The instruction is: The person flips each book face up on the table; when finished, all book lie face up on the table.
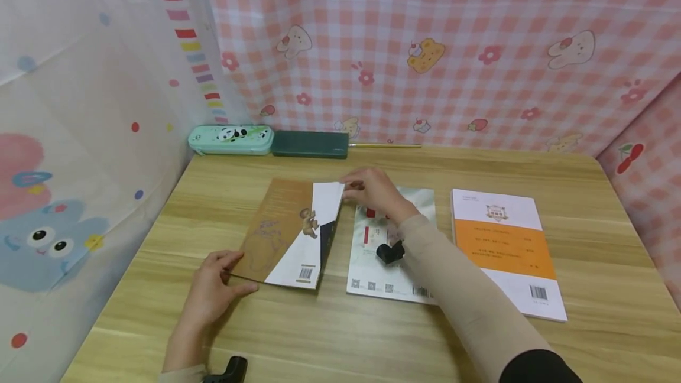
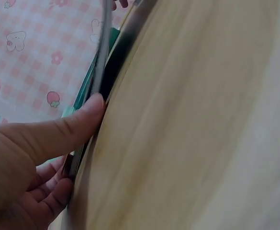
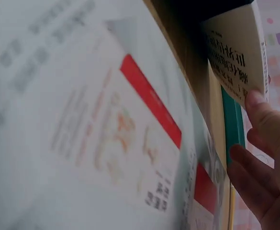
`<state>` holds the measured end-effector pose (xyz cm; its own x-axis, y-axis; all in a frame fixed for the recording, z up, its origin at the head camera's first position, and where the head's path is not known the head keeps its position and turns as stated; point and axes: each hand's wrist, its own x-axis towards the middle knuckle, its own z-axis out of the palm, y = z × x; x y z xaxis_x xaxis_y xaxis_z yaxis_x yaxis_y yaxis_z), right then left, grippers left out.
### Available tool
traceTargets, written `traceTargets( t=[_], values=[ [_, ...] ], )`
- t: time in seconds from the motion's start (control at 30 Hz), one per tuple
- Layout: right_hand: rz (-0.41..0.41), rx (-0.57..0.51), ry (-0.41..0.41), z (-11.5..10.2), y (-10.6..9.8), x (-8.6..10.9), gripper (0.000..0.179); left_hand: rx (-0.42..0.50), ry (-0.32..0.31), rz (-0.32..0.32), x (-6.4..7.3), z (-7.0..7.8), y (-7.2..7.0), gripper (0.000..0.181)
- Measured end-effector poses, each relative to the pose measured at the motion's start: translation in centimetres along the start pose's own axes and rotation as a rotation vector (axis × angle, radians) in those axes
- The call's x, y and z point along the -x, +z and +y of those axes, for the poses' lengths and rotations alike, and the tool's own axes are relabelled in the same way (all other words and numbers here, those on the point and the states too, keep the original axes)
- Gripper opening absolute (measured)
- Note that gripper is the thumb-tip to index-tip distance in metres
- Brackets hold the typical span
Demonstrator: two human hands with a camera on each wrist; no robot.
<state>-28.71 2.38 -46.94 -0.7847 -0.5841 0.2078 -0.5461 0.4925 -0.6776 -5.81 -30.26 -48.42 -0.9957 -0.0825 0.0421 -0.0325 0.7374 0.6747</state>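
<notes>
A brown and white book (image 1: 289, 226) with a barcode lies in front of me, its right edge raised off the table and its dark underside partly showing. My left hand (image 1: 210, 291) holds its lower left corner, the thumb along the near edge and the fingers at the left side; the left wrist view shows the book's edge between thumb and fingers. At the upper right corner, my right hand (image 1: 375, 191) grips the raised edge. Printed text shows on the book's lifted face (image 3: 235, 52) in the right wrist view. Beneath my right forearm is a pale green book (image 1: 367, 270).
A white and orange book (image 1: 505, 247) lies at the right. Along the back edge stand a mint panda pencil case (image 1: 231, 139), a dark green box (image 1: 310, 144) and a thin golden stick (image 1: 385, 146). Patterned cloths hang behind the wooden table (image 1: 298, 336) and at its sides.
</notes>
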Motion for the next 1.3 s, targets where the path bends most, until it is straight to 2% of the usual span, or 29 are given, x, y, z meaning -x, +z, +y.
traceTargets(
  t=[0.13,0.3,0.4,0.67,0.77,0.83,0.93,1.0,1.1,1.2,1.3],
  values=[
    [0.021,-0.013,-0.027,-0.1,-0.6,0.1,0.031,0.013,0.052,0.042,0.1,0.1,0.2,0.060],
    [0.072,-0.070,0.002,-0.4,-1.1,0.0,0.030,0.031,0.123,0.103,0.3,0.1,0.5,0.041],
    [0.139,-0.122,-0.012,-0.8,-1.3,-0.3,0.025,0.086,0.138,0.122,0.4,0.1,0.7,0.033],
    [0.322,-0.242,-0.165,-2.9,-1.6,-1.5,0.019,0.183,0.158,0.212,0.3,0.3,1.1,0.025],
    [0.367,-0.232,-0.197,-3.7,-2.2,-1.6,0.018,0.230,0.152,0.258,0.4,0.9,1.3,0.022],
    [0.380,-0.228,-0.208,-4.4,-2.8,-1.8,0.017,0.255,0.127,0.288,0.5,1.4,1.4,0.020],
    [0.383,-0.213,-0.187,-5.5,-3.8,-2.2,0.016,0.275,0.075,0.319,0.6,2.2,1.3,0.018],
    [0.387,-0.229,-0.164,-6.2,-4.3,-2.5,0.015,0.270,0.061,0.341,0.7,2.7,1.3,0.016],
    [0.408,-0.229,-0.125,-6.9,-4.9,-2.7,0.018,0.243,0.092,0.373,0.9,3.3,1.5,0.014],
    [0.449,-0.203,-0.114,-7.2,-4.9,-2.9,0.022,0.209,0.147,0.401,1.0,3.9,1.7,0.012],
    [0.501,-0.161,-0.112,-7.2,-4.7,-3.0,0.020,0.201,0.171,0.415,1.1,4.2,2.1,0.010]
  ],
)
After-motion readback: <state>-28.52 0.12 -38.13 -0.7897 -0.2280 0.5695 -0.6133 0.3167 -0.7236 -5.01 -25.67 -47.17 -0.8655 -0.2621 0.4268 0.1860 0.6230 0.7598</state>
